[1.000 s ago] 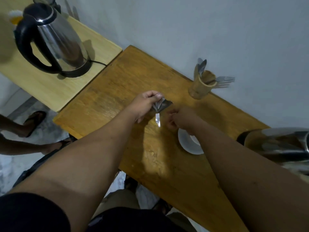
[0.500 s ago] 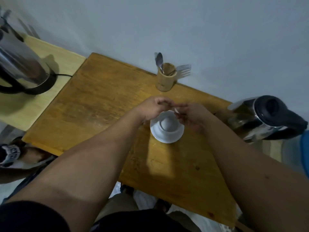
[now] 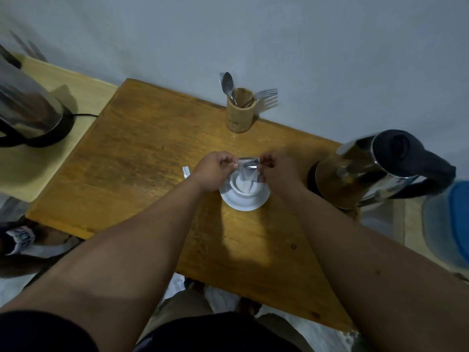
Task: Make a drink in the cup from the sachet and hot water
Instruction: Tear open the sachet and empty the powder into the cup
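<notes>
A white cup (image 3: 243, 187) stands on a white saucer (image 3: 245, 201) in the middle of the wooden table (image 3: 142, 153). Directly over the cup I hold a silver sachet (image 3: 247, 168), tilted with its lower end pointing into the cup. My left hand (image 3: 215, 168) pinches its left top corner and my right hand (image 3: 276, 167) pinches its right side. A torn-off silver strip (image 3: 186, 172) lies on the table just left of my left hand. A steel kettle with a black lid and handle (image 3: 375, 168) stands to the right of the cup.
A wooden holder with spoons and forks (image 3: 240, 110) stands at the table's far edge by the wall. A second steel kettle (image 3: 28, 115) sits on a lighter side table at the left. Someone's feet (image 3: 22, 240) are on the floor at lower left. A blue-capped container (image 3: 451, 224) is at the right.
Both hands moved with the sachet from the open table to right over the cup. The torn strip now lies on the table. The view swung right, bringing the right kettle into sight.
</notes>
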